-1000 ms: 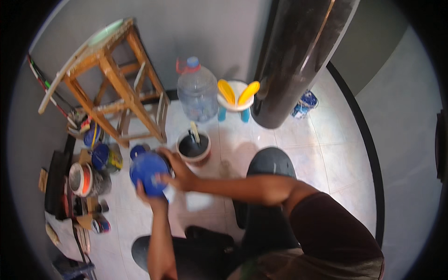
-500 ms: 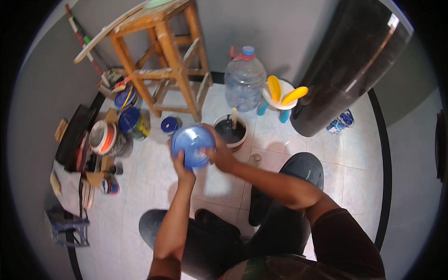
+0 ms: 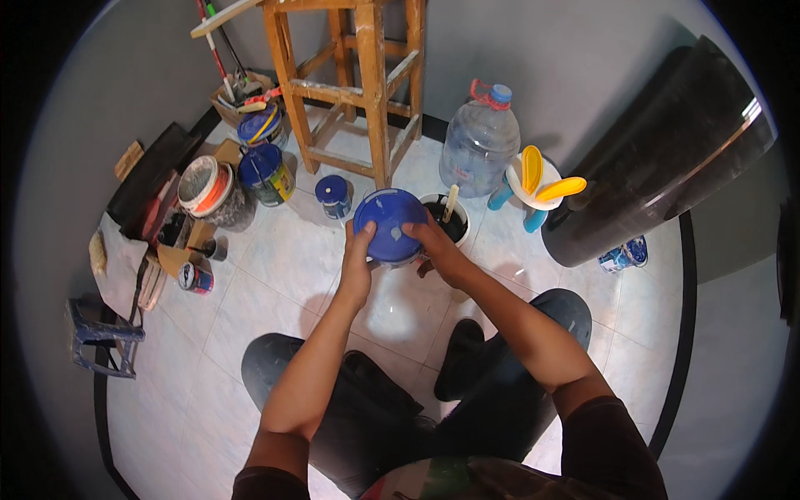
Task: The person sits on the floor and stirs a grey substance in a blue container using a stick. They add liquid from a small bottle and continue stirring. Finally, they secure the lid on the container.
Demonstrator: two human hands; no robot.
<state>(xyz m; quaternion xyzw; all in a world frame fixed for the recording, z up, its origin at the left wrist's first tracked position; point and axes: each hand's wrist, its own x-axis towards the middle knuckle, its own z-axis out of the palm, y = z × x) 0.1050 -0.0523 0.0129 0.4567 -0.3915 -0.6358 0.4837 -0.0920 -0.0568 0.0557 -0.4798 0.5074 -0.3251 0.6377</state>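
Observation:
Between my hands I hold a round paint tub with a blue lid (image 3: 392,218), raised above the tiled floor. My left hand (image 3: 358,257) grips its left side, the thumb lying on the lid. On the right side my right hand (image 3: 440,248) is wrapped round it, thumb on the lid's edge. Pale splashes mark the lid. Just behind it stands a bucket of dark paint (image 3: 454,223), partly hidden, with a pale stick (image 3: 451,202) upright in it. A smaller blue-lidded can (image 3: 333,195) stands to the left of the tub.
A wooden stool (image 3: 375,100) stands at the back. Right of it are a large clear water bottle (image 3: 480,146), a small white stool with yellow ears (image 3: 542,185) and a black roll (image 3: 667,158). Paint buckets (image 3: 218,193) line the left wall; a blue step stool (image 3: 104,337) is nearer.
My view has shifted, so the surroundings sit further right. The tub's lid was smeared by motion and tilted toward me; now it is steady, with both hands still round it.

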